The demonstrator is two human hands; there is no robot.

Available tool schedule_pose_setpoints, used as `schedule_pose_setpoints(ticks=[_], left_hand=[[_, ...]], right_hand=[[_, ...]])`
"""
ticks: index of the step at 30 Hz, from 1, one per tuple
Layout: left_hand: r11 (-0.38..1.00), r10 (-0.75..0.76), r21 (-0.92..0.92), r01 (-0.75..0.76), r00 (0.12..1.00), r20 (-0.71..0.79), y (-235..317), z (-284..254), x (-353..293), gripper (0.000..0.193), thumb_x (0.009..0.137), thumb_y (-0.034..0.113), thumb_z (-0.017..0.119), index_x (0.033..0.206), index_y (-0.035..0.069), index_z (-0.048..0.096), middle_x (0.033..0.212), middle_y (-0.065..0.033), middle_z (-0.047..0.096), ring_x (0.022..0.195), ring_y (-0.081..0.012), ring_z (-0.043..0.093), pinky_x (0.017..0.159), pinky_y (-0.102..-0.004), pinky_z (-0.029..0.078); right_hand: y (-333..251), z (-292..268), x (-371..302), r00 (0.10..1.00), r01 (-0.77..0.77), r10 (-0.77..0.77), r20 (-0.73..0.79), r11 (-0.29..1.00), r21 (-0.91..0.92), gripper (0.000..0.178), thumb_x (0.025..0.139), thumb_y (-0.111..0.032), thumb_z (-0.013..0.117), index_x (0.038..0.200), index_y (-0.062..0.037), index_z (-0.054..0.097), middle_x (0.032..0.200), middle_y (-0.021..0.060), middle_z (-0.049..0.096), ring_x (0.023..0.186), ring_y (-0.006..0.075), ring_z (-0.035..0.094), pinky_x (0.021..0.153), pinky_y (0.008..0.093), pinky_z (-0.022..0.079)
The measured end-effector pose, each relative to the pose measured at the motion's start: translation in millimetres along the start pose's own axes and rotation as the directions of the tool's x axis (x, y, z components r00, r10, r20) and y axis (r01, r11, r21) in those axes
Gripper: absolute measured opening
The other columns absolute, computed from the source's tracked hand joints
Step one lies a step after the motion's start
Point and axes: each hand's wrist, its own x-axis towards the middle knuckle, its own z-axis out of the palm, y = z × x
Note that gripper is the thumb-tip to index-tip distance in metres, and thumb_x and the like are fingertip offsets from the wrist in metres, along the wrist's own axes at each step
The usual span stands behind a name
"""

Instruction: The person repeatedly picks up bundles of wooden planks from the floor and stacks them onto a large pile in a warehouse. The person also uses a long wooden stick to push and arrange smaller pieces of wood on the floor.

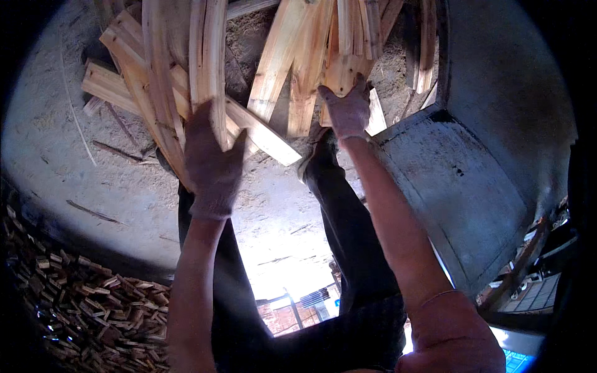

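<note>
On the dusty floor [59, 161]: pale boards [308, 87] lay fanned and overlapping, most with their near ends toward the person, which probably put those ends within easy reach.
Left hand: the gloved left hand [214, 158] reached over the near end of a long board [208, 56], thumb spread well apart from the fingers; nothing showed clamped between them, and (blur softened the glove) firm contact could not be told.
Right hand: the gloved right hand [348, 109] lay over the near end of a wide board [341, 74], thumb and fingers forked, perhaps to span its width; whether they had closed on it could not be told.
Slanting board: a narrower board [264, 133] lay askew between the hands, its cut end angled toward the person, seemingly from loose piling.
Legs: the dark-trousered legs [360, 261] stood apart, apparently for balance over the low work.
Grey panel: a flat panel [457, 186] stood just right of the right forearm [392, 205].
Wood heap: small split pieces [87, 304] were heaped at lower left, well apart from the boards, perhaps to keep the sizes separate.
</note>
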Motion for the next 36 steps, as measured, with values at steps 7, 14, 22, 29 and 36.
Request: schedule_pose_setpoints(ticks=[7,14,22,29,36], left_hand=[[0.985,-0.139,-0.085,0.152,0.981,0.137,33.3,137.4,115.5,0.083,0.07,0.041,0.091,0.134,0.001,0.055,0.122,-0.024,0.068,0.109,-0.038,0.068,0.098,-0.0471,0.052],[0.852,0.092,-0.495,0.17,0.882,0.461,-31.0,165.3,133.5,0.048,0.085,0.04,0.083,0.114,0.003,0.075,0.109,-0.0118,0.077,0.098,-0.0179,0.073,0.09,-0.035,0.058],[0.772,-0.164,-0.511,0.379,0.895,0.415,21.7,124.6,158.7,0.058,0.092,0.038,0.077,0.133,0.0,0.063,0.114,-0.0083,0.073,0.099,-0.0209,0.069,0.086,-0.0342,0.056],[0.739,-0.184,-0.386,0.552,0.717,0.672,-15.9,161.8,113.7,0.032,0.108,0.024,0.053,0.135,0.017,0.068,0.135,-0.0097,0.068,0.121,-0.0226,0.065,0.109,-0.0351,0.046],[0.887,-0.093,-0.331,0.322,0.826,0.555,33.2,127.0,79.6,0.065,0.088,0.039,0.078,0.136,0.001,0.058,0.114,-0.019,0.074,0.106,-0.0304,0.072,0.096,-0.0379,0.056]], right_hand=[[13.6,26.2,20.8,0.981,-0.118,0.079,0.178,0.968,0.22,0.085,0.077,-0.032,0.086,0.14,0.0033,0.042,0.131,0.0257,0.062,0.121,0.0391,0.062,0.1,0.0443,0.051],[13.2,58.1,-20.4,0.975,-0.084,-0.012,0.223,0.905,0.416,0.093,0.074,-0.035,0.087,0.144,0.0,0.037,0.132,0.0252,0.061,0.122,0.0359,0.063,0.101,0.0427,0.051],[54.7,55.5,-4.7,0.89,-0.246,-0.05,0.454,0.784,0.57,0.092,0.083,-0.035,0.083,0.154,-0.0018,0.036,0.144,0.0155,0.056,0.131,0.0274,0.055,0.11,0.0367,0.043],[85.2,84.2,22.8,0.833,-0.434,-0.075,0.548,0.524,0.732,0.075,0.099,-0.048,0.067,0.154,-0.003,0.043,0.149,0.0103,0.052,0.134,0.0194,0.049,0.116,0.0342,0.034],[68.1,47.9,-1.0,0.81,0.133,-0.372,0.452,0.869,0.477,0.068,0.109,-0.044,0.045,0.155,0.005,0.035,0.156,0.0209,0.044,0.145,0.0283,0.042,0.122,0.0348,0.029]])
